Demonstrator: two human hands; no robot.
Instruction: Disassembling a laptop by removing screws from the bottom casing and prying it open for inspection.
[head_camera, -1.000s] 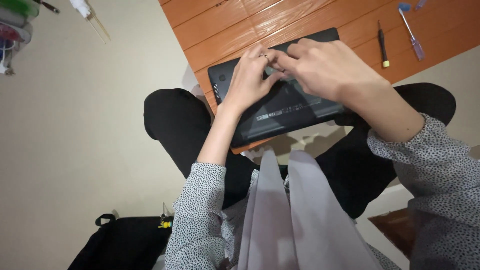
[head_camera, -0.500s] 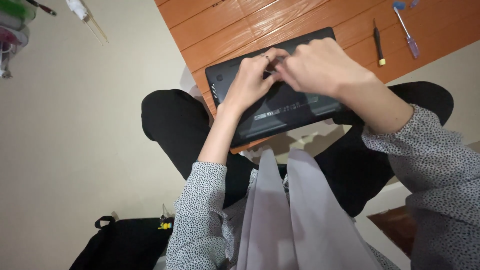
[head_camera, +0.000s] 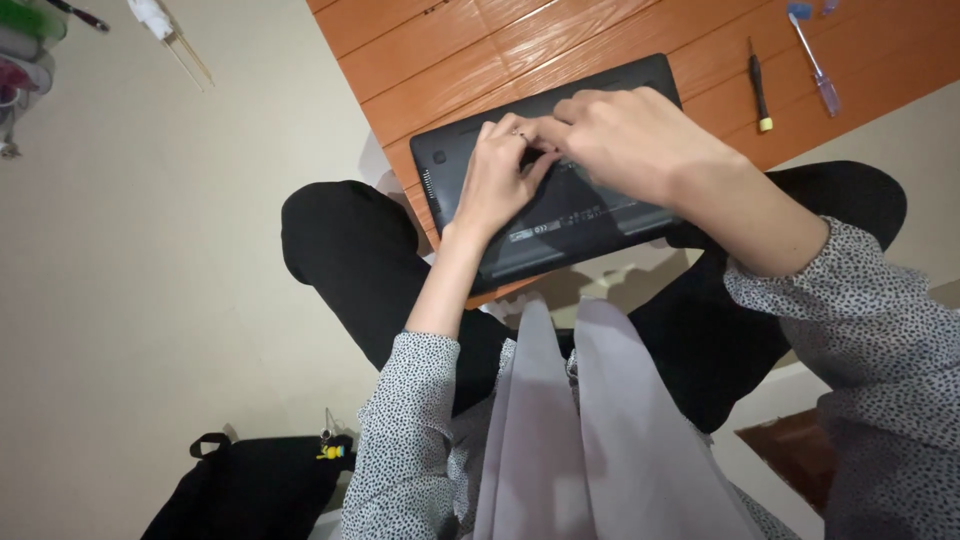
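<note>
**Black laptop, underside up, under both of your hands**

Head view. The black laptop (head_camera: 560, 190) lies base-up at the near left corner of the orange wooden table (head_camera: 450, 50), its near edge over your knees. Your left hand (head_camera: 497, 180) rests flat on the left half of the base, fingers loosely spread and curved, tips pointing to the far edge. Your right hand (head_camera: 625, 140) lies over the centre, fingers drawn narrowly together; their tips meet those of the left hand on the base. Whether anything is pinched between them cannot be told. To the right on the table, well apart from the laptop, lie a black screwdriver with yellow tip (head_camera: 759, 85) and, farther right, a clear-handled screwdriver (head_camera: 815, 65). On the floor at near left sits a black bag (head_camera: 250, 490).
</note>
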